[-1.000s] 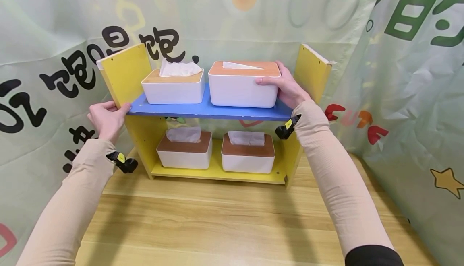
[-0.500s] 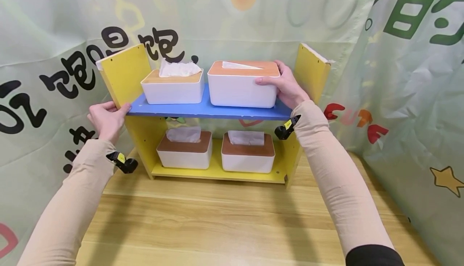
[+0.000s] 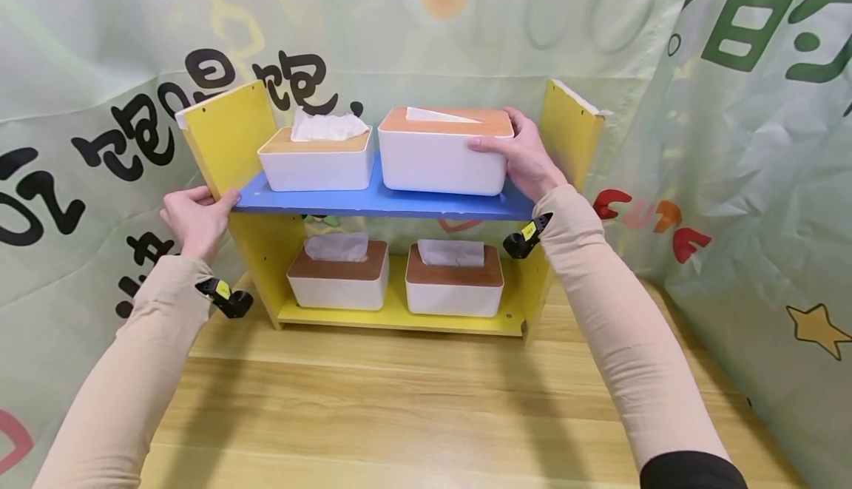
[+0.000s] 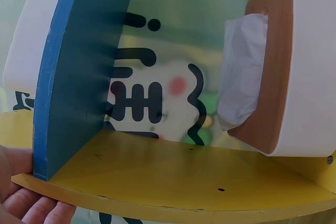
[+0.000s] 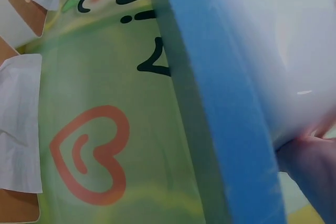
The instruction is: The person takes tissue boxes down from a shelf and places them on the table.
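Tissue box (image 3: 439, 163) is located over the right of the blue shelf (image 3: 399, 210); the right hand (image 3: 528, 154) grips its right end, thumb on the front face. The left hand (image 3: 198, 221) grips the left yellow panel (image 3: 231, 137) at shelf height. A second box (image 3: 318, 171) stands left of the gripped one.

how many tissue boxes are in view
4: upper left box on the blue board; upper right box, held by the right hand; lower left box and lower right box on the yellow bottom board. None looks hidden.
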`<state>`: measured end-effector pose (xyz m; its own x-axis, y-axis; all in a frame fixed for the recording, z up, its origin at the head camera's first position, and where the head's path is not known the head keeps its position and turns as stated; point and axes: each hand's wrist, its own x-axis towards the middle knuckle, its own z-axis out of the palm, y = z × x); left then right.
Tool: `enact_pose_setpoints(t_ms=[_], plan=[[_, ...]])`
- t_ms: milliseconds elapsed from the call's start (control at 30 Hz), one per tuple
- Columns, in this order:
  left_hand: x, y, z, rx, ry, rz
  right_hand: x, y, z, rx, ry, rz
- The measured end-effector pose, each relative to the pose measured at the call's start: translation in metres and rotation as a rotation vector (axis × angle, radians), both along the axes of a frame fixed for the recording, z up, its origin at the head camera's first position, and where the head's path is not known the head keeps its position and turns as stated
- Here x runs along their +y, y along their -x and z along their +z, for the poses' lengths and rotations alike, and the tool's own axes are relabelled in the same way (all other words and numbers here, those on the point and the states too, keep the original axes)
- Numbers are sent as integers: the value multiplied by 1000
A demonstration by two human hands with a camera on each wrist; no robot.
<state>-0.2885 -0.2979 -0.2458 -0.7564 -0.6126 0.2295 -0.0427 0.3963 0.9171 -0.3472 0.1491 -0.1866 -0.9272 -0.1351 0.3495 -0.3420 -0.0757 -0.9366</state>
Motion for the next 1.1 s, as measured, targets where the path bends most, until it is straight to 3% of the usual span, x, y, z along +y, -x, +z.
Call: enact_pose_setpoints(t_ms=[1100], plan=[[1,-1,0,-3,-4,2,8,-32,15,50,66,25]])
